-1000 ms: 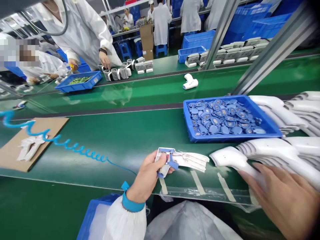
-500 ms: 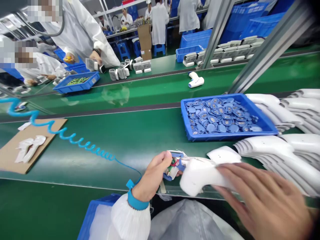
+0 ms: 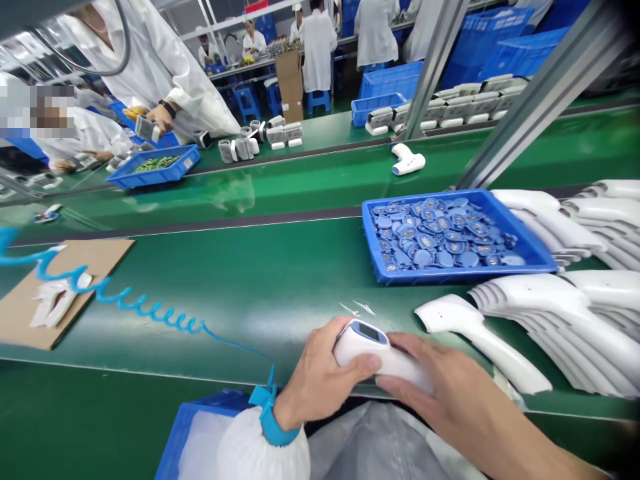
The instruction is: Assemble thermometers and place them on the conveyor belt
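Observation:
Close to the front edge of the green bench, a white infrared thermometer (image 3: 350,347) with a blue-rimmed display is held between both hands. My left hand (image 3: 320,377) closes around its display end, thumb across the white body. On the other side, my right hand (image 3: 440,387) grips the lower part, fingers along the housing. Its inside is covered by the white shell and the hands. Just right of my hands lies a single white shell half (image 3: 455,317). Thin clear film strips (image 3: 364,308) lie on the bench beyond the thermometer.
A blue tray (image 3: 465,272) of blue parts stands ahead on the right, beside stacked white shells (image 3: 545,300). Cardboard (image 3: 107,257) with white pieces lies left. A coiled blue cord (image 3: 145,307) runs to my left wristband. Another thermometer (image 3: 410,163) lies on the belt; co-workers sit beyond.
The white shell half in my right hand now covers the blue inner assembly with its wires. My right hand has moved left and grips the body. The thermometer on the belt has shifted right.

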Motion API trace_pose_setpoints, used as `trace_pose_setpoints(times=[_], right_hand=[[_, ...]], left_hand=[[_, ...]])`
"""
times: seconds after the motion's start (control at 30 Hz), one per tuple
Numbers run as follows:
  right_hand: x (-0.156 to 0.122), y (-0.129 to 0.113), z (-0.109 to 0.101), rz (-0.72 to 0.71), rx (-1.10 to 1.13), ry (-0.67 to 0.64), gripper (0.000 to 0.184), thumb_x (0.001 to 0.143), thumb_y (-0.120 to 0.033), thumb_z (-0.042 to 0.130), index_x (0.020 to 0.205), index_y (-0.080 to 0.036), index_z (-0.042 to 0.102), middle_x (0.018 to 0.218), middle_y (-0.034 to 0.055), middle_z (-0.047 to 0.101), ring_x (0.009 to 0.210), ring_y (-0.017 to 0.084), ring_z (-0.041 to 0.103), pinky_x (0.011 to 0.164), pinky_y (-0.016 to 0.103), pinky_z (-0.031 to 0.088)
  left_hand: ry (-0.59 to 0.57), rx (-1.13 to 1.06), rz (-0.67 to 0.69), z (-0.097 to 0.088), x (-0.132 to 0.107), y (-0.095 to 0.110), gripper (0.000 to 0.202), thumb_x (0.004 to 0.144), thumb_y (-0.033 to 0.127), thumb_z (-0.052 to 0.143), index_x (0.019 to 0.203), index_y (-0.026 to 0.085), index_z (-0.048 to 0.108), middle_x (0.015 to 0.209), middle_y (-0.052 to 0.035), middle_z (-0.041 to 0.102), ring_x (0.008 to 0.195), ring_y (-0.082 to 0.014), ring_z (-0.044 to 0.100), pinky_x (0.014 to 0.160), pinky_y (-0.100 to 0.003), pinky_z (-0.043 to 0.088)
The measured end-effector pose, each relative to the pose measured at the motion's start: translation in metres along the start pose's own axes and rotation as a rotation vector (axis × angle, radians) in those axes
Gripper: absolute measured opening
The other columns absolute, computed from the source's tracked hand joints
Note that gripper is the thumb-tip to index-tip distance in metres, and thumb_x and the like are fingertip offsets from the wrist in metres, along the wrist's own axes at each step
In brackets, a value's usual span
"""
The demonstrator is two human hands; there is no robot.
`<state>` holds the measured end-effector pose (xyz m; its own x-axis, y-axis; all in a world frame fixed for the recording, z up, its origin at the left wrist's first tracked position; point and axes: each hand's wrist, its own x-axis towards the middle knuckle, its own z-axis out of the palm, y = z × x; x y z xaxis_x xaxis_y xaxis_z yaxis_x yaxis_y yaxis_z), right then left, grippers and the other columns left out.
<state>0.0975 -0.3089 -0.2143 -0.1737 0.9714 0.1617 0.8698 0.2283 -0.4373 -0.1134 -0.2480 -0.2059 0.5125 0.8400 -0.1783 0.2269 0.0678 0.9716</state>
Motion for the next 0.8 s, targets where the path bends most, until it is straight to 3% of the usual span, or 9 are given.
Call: trace_pose_setpoints(times=[0.07,0.13,0.2,0.3,0.47,0.67,0.8], right_hand=[[-0.002,-0.002,-0.007,0.15,0.251,-0.258,0.039,0.1,-0.061,0.05,0.118,-0.029,0.065,0.101,0.0005,0.075,0.087,0.019,0.073,0.07,0.029,0.059],[-0.001,-0.005,-0.015,0.272,0.426,-0.41,0.039,0.099,-0.061,0.049,0.118,-0.031,0.066,0.098,0.0004,0.074,0.088,0.019,0.071,0.074,0.029,0.06],[0.0,-0.007,-0.02,0.342,0.518,-0.409,0.043,0.098,-0.064,0.048,0.119,-0.031,0.068,0.096,0.0013,0.073,0.084,0.02,0.07,0.074,0.03,0.06],[-0.001,-0.01,-0.022,0.375,0.631,-0.397,0.048,0.097,-0.064,0.05,0.124,-0.03,0.067,0.109,0.0041,0.073,0.093,0.022,0.07,0.081,0.032,0.06],[-0.006,-0.021,-0.022,0.363,0.833,-0.436,0.055,0.096,-0.059,0.056,0.143,-0.031,0.059,0.136,0.006,0.065,0.122,0.027,0.063,0.107,0.041,0.052],[-0.013,-0.023,-0.023,0.395,0.911,-0.511,0.062,0.092,-0.057,0.063,0.147,-0.029,0.056,0.141,0.0081,0.062,0.125,0.028,0.062,0.113,0.044,0.047],[-0.02,-0.02,-0.018,0.404,0.85,-0.51,0.062,0.095,-0.056,0.059,0.151,-0.031,0.053,0.145,0.0075,0.06,0.133,0.028,0.057,0.116,0.043,0.044]], left_hand=[[0.013,0.082,-0.004,0.003,-0.002,0.002,0.039,0.091,0.053,0.069,0.11,0.019,0.068,0.094,-0.0049,0.068,0.084,-0.0199,0.058,0.078,-0.031,0.044],[0.076,0.112,0.017,0.006,-0.005,0.001,0.048,0.086,0.052,0.076,0.12,0.02,0.064,0.107,-0.0072,0.069,0.095,-0.0237,0.062,0.087,-0.034,0.048],[0.156,0.166,0.093,0.009,-0.009,-0.005,0.058,0.083,0.048,0.081,0.129,0.022,0.059,0.125,-0.01,0.066,0.111,-0.0275,0.063,0.1,-0.039,0.05],[0.168,0.382,0.27,0.011,-0.018,-0.019,0.051,0.093,0.037,0.072,0.138,0.025,0.052,0.14,-0.0101,0.06,0.128,-0.0263,0.059,0.111,-0.041,0.049],[0.24,0.821,0.541,0.011,-0.031,-0.037,0.058,0.105,0.034,0.053,0.155,0.017,0.029,0.148,-0.0181,0.056,0.138,-0.0265,0.056,0.108,-0.041,0.055],[0.168,0.835,0.555,0.006,-0.036,-0.036,0.053,0.107,0.037,0.046,0.153,0.018,0.027,0.138,-0.0158,0.065,0.125,-0.0244,0.066,0.096,-0.036,0.063],[0.113,0.798,0.516,0.006,-0.034,-0.032,0.054,0.108,0.037,0.043,0.157,0.022,0.022,0.143,-0.0154,0.061,0.13,-0.0259,0.062,0.101,-0.041,0.061]])
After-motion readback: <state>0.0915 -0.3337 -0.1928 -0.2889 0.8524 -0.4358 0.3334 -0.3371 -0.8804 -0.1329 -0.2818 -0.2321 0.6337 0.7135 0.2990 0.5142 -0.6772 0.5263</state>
